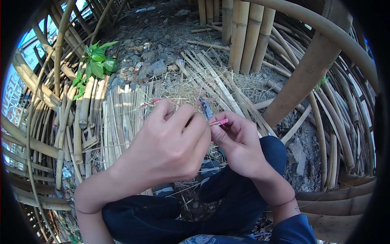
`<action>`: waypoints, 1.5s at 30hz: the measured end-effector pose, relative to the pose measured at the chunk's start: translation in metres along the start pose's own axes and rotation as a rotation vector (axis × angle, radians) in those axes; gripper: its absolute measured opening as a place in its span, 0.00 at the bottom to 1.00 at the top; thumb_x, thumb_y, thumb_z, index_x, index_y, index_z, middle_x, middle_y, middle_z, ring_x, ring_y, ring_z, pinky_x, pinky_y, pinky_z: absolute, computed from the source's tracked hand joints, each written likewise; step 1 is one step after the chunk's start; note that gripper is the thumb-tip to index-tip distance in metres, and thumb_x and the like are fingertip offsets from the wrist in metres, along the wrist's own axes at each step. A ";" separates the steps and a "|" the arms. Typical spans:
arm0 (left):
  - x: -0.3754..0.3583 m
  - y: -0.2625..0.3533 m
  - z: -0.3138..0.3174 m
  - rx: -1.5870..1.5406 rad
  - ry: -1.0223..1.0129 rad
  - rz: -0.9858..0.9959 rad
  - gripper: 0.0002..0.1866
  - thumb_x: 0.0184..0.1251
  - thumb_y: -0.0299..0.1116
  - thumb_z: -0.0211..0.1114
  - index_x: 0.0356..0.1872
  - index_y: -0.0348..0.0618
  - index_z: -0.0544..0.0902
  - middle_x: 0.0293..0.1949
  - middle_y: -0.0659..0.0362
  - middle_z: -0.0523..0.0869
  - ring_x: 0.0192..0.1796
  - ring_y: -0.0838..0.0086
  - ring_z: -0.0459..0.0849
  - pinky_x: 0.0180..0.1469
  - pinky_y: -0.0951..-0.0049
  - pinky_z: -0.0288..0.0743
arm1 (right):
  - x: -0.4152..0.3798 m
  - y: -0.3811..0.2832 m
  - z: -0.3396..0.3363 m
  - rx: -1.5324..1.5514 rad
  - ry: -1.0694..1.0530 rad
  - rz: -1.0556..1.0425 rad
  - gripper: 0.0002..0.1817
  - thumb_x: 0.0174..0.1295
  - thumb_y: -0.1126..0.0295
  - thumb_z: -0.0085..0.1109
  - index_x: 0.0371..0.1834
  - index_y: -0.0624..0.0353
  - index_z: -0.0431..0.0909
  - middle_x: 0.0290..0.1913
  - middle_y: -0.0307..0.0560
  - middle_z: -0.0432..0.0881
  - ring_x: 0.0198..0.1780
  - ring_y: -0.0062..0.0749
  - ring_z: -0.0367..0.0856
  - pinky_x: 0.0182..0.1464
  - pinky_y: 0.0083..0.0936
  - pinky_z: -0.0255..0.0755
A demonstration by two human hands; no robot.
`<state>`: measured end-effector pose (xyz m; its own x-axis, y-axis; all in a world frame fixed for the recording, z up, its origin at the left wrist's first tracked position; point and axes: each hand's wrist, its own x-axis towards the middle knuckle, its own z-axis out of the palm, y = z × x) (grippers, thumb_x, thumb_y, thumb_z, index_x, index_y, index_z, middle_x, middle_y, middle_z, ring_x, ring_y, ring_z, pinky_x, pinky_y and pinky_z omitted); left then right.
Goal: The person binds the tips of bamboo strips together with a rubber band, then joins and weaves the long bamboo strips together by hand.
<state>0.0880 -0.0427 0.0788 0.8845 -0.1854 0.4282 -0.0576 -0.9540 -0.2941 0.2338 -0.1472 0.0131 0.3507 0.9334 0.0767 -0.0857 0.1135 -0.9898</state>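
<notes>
In the head view my right hand (241, 144) pinches a thin stick between thumb and fingers. Bright pink string (224, 121) is wound round the stick's end. My left hand (174, 140) is closed with its back to the camera, close against the right fingertips; what its fingers hold is hidden. Just beyond the hands lies a narrow dark tool (206, 108), too small to name surely. Loose red string (156, 101) shows behind my left knuckles, among dry straw-like shavings (178, 87).
Split bamboo strips (118, 118) lie in a row at the left, and longer strips (217, 75) beyond the hands. Thick bamboo poles (246, 38) stand at the back, and a slanting post (302, 71) rises at right. A green plant (97, 61) grows at the left.
</notes>
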 end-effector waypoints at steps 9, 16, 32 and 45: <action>-0.001 -0.006 0.021 0.033 0.105 0.104 0.11 0.38 0.27 0.61 0.26 0.32 0.78 0.26 0.56 0.73 0.30 0.67 0.74 0.28 0.69 0.64 | 0.000 0.000 0.001 0.077 -0.004 0.028 0.03 0.68 0.77 0.55 0.40 0.66 0.75 0.32 0.35 0.77 0.34 0.12 0.71 0.35 0.15 0.66; -0.001 -0.019 0.027 -0.343 0.268 -0.035 0.11 0.50 0.23 0.69 0.33 0.34 0.76 0.30 0.54 0.79 0.30 0.65 0.79 0.31 0.69 0.73 | -0.003 -0.004 0.004 0.127 -0.030 -0.022 0.03 0.67 0.77 0.56 0.40 0.66 0.76 0.35 0.38 0.79 0.38 0.14 0.75 0.41 0.17 0.70; -0.024 -0.009 0.022 -1.015 -0.034 -0.548 0.06 0.63 0.24 0.64 0.38 0.33 0.80 0.32 0.54 0.84 0.30 0.73 0.83 0.32 0.75 0.75 | -0.002 -0.004 0.001 0.045 0.006 -0.060 0.03 0.68 0.76 0.55 0.40 0.65 0.76 0.31 0.35 0.77 0.34 0.12 0.72 0.35 0.15 0.65; -0.011 0.017 0.021 -1.297 -0.086 -0.959 0.06 0.69 0.26 0.58 0.39 0.33 0.76 0.28 0.63 0.78 0.28 0.86 0.77 0.29 0.82 0.73 | -0.005 0.003 0.001 0.006 -0.031 -0.092 0.06 0.69 0.73 0.56 0.42 0.66 0.75 0.38 0.38 0.78 0.39 0.14 0.75 0.42 0.15 0.69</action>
<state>0.0868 -0.0522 0.0504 0.8428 0.5366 -0.0405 0.2107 -0.2599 0.9424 0.2306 -0.1509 0.0097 0.3283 0.9290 0.1711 -0.0599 0.2012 -0.9777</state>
